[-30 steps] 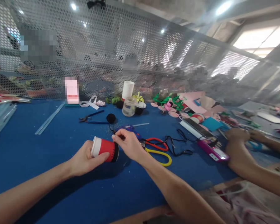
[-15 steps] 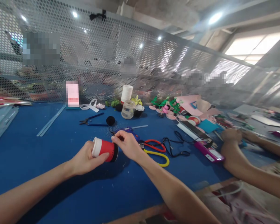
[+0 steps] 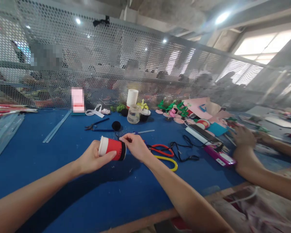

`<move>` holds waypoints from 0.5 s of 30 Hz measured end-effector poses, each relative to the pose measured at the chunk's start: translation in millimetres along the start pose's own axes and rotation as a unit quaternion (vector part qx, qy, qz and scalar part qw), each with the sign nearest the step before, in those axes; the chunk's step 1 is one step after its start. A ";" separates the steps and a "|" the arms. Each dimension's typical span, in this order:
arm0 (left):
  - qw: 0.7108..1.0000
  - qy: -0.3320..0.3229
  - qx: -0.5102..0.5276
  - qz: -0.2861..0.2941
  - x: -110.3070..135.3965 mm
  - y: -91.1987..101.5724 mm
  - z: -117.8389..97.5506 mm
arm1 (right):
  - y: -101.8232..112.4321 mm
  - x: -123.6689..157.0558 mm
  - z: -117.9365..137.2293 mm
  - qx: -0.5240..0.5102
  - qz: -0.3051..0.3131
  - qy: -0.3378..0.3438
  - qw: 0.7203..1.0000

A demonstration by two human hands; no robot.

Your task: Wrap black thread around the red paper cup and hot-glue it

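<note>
My left hand (image 3: 93, 157) is wrapped around a red paper cup (image 3: 113, 149) with a white end, tipped on its side above the blue table. A black band (image 3: 123, 151) circles the cup's right end. There my right hand (image 3: 134, 145) pinches its thumb and fingertips together at the upper edge. A thin black yarn strand (image 3: 117, 134) runs from those fingertips toward a black yarn ball (image 3: 116, 126) on the table just behind. Scissors with a red and a yellow handle loop (image 3: 163, 150) lie under and beside my right wrist, partly hidden.
Pliers (image 3: 97, 124) with blue handles, a clear jar (image 3: 134, 114) and a stack of white cups (image 3: 132, 97) stand or lie farther back. Right of me are a black cord (image 3: 181, 152), a purple device (image 3: 219, 156) and a co-worker's hands (image 3: 243, 137). A perforated metal screen (image 3: 106, 55) rises behind.
The view has shifted slightly. Both hands, with the cup between them, sit a little higher and farther right in the picture; the left grip and the right pinch stay closed.
</note>
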State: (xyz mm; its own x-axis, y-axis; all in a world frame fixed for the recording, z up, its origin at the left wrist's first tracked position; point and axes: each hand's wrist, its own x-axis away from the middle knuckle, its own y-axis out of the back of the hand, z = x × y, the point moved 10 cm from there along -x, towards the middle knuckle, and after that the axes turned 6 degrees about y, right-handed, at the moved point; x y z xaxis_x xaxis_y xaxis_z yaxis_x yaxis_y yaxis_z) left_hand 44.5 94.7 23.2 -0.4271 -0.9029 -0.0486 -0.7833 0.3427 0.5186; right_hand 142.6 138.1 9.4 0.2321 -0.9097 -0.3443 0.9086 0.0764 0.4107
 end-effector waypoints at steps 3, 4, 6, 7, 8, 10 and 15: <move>1.000 -0.018 -0.009 -0.018 0.2 6.9 -7.8 | 9.9 -1.0 -1.1 -0.004 -0.019 -0.019 1.000; 0.999 -0.024 -0.016 -0.021 1.0 7.9 -9.6 | 12.4 0.0 0.5 -0.016 -0.019 -0.025 0.999; 0.999 -0.032 -0.026 -0.034 3.1 10.0 -10.1 | 9.2 3.6 4.8 -0.063 0.016 -0.042 0.997; 0.998 -0.032 -0.028 -0.041 4.1 10.9 -8.5 | 2.8 6.4 7.8 -0.091 0.051 -0.049 0.993; 0.998 -0.033 -0.025 -0.046 5.0 11.4 -6.3 | -4.9 9.5 11.2 -0.118 0.089 -0.053 0.988; 0.999 -0.031 -0.008 -0.041 5.7 10.6 -0.9 | -16.0 14.4 16.9 -0.147 0.136 -0.051 0.978; 0.984 0.071 0.162 0.012 0.7 9.4 24.5 | -20.3 12.2 24.1 -0.130 0.115 -0.021 0.985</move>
State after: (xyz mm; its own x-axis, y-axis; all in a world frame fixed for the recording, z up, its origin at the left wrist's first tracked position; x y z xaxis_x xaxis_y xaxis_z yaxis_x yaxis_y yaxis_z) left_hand 25.8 103.7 7.1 -0.3980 -0.9127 0.0925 -0.8861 0.4086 0.2186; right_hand 118.6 115.6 17.2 0.4324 -0.8720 -0.2295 0.8933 0.3795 0.2411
